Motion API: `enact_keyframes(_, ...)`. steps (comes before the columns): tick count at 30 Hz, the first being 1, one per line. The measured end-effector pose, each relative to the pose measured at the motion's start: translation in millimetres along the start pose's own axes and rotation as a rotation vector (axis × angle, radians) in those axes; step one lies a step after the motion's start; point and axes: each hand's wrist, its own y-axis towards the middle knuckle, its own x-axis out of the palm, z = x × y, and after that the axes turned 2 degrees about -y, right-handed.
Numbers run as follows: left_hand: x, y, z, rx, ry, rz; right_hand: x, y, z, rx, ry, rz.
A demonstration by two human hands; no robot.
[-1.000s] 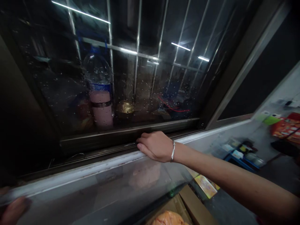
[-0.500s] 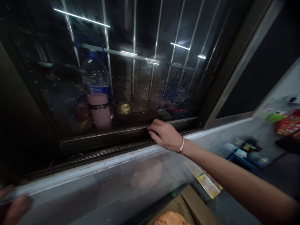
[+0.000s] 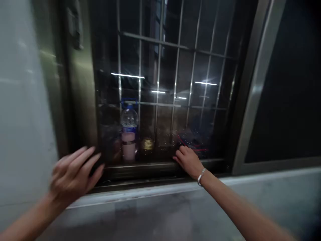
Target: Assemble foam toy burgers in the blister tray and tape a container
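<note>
Behind the dark glass window pane stands a clear plastic bottle with a blue label and pale pink contents, upright on the outer ledge, with a small round brass-coloured object just beside it and a tangle of red cord further along. A grille of thin vertical and horizontal metal bars closes off the space behind them, and strips of light reflect in the glass.

The right hand, a silver bangle on its wrist, rests with fingers together on the dark metal bottom rail of the sliding window, fingertips against the glass. The left hand is blurred, fingers spread and holding nothing, near the lower left corner of the sash beside the brushed steel upright of the frame; whether it touches the frame cannot be told.

Below the rail runs a pale grey sill edge above a smooth grey wall. A light wall bounds the left side, and a second steel upright borders the pane on the right.
</note>
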Motion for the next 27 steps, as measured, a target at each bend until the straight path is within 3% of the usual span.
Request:
enact_keyframes(1, 5.7, 29, -1, 0.071, 0.088, 0.022, 2, 0, 0, 0.001, 0.003, 0.016)
enact_keyframes(3, 21.4, 97, -2, 0.037, 0.167, 0.011, 5, -1, -1, 0.004, 0.010, 0.045)
enact_keyframes(6, 39.9, 194, -11, -0.221, 0.199, 0.046, 9, -2, -3, 0.011, 0.023, 0.076)
enact_keyframes(9, 42.5, 248, -27, -0.426, 0.202, 0.124, 14, -3, -4, 0.023, 0.041, 0.100)
enact_keyframes(14, 34.0, 262, -42, -0.453, 0.200, 0.159, 19, -3, -4, 0.026, 0.060, 0.153)
enact_keyframes(19, 23.9, 272, -46, -0.444, 0.214, 0.043, 18, -3, -3, 0.028, 0.065, 0.149)
enact_keyframes(27, 16.5, 288, -58, -0.391, 0.247, 0.009, 8, -2, 2, -0.015, 0.082, 0.070)
